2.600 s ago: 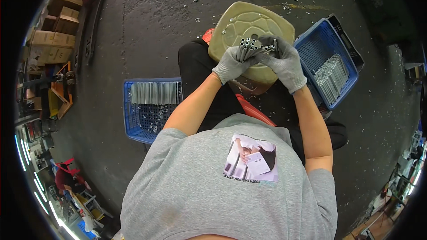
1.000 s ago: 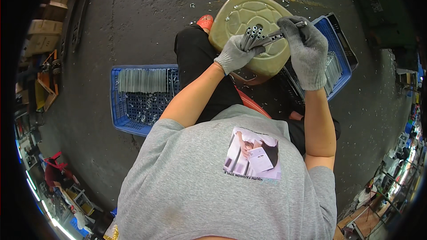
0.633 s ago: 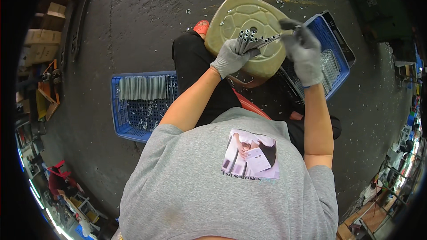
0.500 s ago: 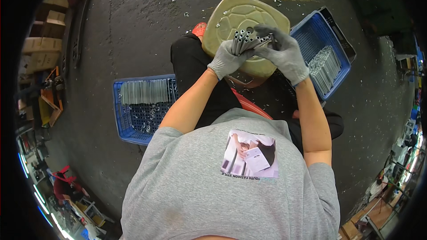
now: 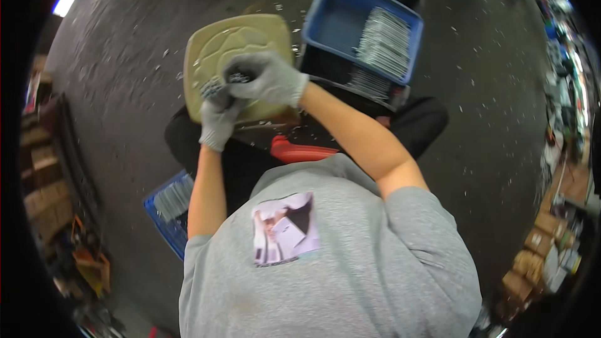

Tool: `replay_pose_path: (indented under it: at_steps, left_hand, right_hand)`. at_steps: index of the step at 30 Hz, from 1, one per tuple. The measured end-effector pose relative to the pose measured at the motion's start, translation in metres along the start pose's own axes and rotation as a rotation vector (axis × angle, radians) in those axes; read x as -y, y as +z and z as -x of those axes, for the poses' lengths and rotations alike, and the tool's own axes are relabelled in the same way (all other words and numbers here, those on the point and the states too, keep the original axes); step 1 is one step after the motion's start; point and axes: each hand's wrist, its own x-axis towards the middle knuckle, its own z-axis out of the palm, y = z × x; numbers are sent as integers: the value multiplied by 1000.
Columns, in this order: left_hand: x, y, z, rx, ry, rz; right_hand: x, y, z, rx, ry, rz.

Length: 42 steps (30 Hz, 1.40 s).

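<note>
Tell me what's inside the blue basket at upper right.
The blue basket holds slim metal pieces packed toward its right side; its blue floor shows to their left. They hide the floor beneath them, so any lower layers can't be seen.

The left hand (image 5: 220, 116) and right hand (image 5: 268, 79) now appear farther left.

Tubes (image 5: 211, 87) metal; stool (image 5: 241, 30) ridged plastic; gloves (image 5: 275, 81) matt cloth.

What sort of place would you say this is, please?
Most likely a metalworking workshop or small factory floor: the gloved left hand holds a bundle of metal tubes, a blue crate holds many slim metal pieces, and cardboard boxes are piled near the picture's edge.
</note>
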Motion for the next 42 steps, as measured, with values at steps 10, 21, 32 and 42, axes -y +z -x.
replay_pose_path:
  at_steps: [10,21,32,42]
  left_hand:
    - [3,10,-3,-94,12,51]
    - [-14,23,-7,-131,-186,170]
    - [-15,18,-1,-175,-343,36]
    - [-20,19,-10,-202,-395,67]
  right_hand:
    - [5,-73,44,-409,518,-440]
    - [-80,-310,152,-844,616,683]
    - [-203,-396,133,-59,1149,1305]
    - [-252,-404,128,-345,1359,1095]
